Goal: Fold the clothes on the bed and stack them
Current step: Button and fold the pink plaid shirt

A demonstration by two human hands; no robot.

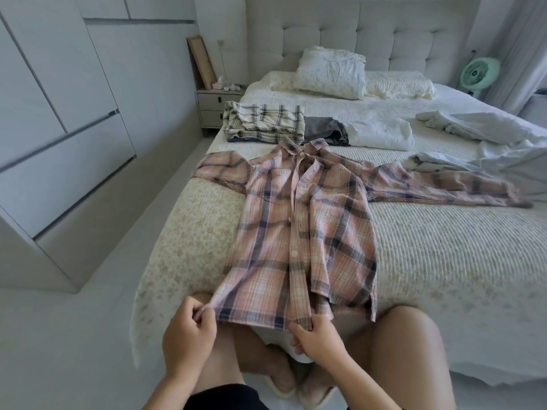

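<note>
Pale bedroom, soft even daylight. Tall white wardrobe (59,119) with flat doors and dark handle grooves fills the left wall. Light grey floor (88,321) runs between it and the bed (444,261), which has a cream textured cover. Tufted grey headboard (370,34) against the far wall, pillows (331,72) propped below it. Small two-drawer nightstand (214,106) left of the headboard; a wooden frame (201,62) leans on the wall above it. Green fan (479,72) at far right, beside a pale curtain (521,48).
</note>
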